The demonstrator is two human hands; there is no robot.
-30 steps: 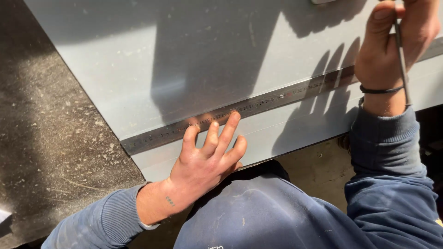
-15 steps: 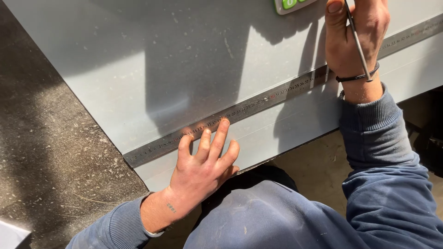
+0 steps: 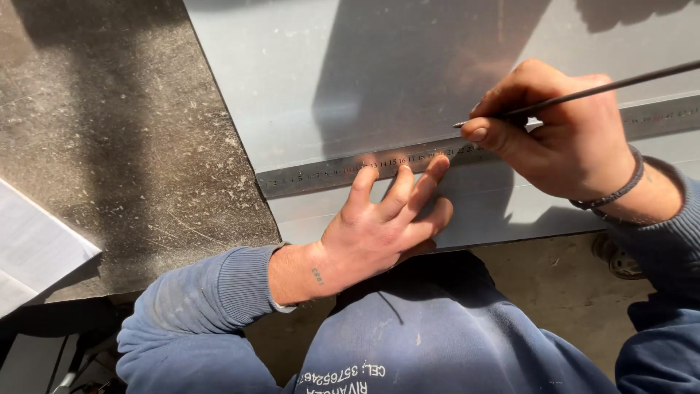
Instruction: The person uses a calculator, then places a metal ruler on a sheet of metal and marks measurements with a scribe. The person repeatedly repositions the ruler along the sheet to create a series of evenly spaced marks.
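A long steel ruler [image 3: 321,174] lies across a grey metal sheet [image 3: 379,80] near its front edge. My left hand [image 3: 383,226] rests flat on the sheet, its fingertips pressing on the ruler. My right hand [image 3: 561,138] grips a thin dark metal scriber [image 3: 583,93] like a pen. The scriber's tip touches the sheet just above the ruler's far edge, a little right of my left fingertips. Both arms wear blue sleeves, and a dark band circles my right wrist.
The sheet lies on a dark, scuffed worktop [image 3: 109,146]. A corner of a pale sheet [image 3: 33,252] sits at the left edge. Below the bench is a concrete floor [image 3: 554,292] with a shoe [image 3: 616,255] at the right.
My right hand has come down and left along the ruler with the scriber, now close to my left hand. The view has shifted nearer. My left hand still presses the ruler.
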